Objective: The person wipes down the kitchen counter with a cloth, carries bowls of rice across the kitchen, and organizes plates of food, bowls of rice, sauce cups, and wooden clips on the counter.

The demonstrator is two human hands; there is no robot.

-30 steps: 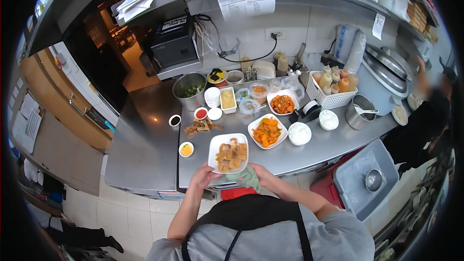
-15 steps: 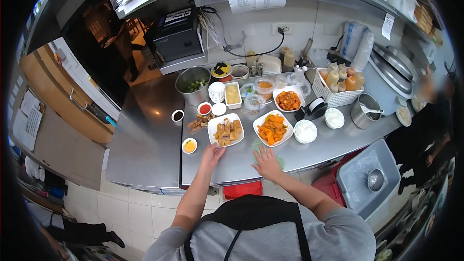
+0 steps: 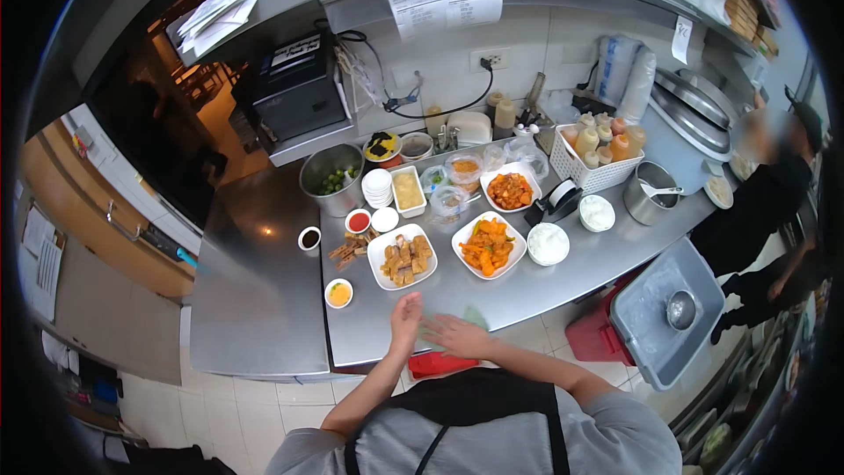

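My left hand (image 3: 405, 324) is over the counter's front edge, fingers stretched up and holding nothing, just below a square white dish of browned, cut pieces (image 3: 402, 257). My right hand (image 3: 457, 336) is beside it, fingers extended to the left. A green cloth (image 3: 476, 317) shows partly from behind the right hand; whether they touch is unclear. To the right of the browned pieces stands a white dish of orange food (image 3: 489, 246). A small cup of yellow sauce (image 3: 338, 293) is to the left.
Behind are a red-orange dish (image 3: 510, 191), rice bowls (image 3: 548, 244), a metal pot (image 3: 331, 180), sauce cups and a bottle basket (image 3: 598, 158). A grey tub (image 3: 665, 317) stands at the right front. A person in black (image 3: 756, 202) is at the far right.
The dish of browned pieces went from my hands down onto the counter. My left hand has let go of it. My right hand has moved left from its spread position on the cloth.
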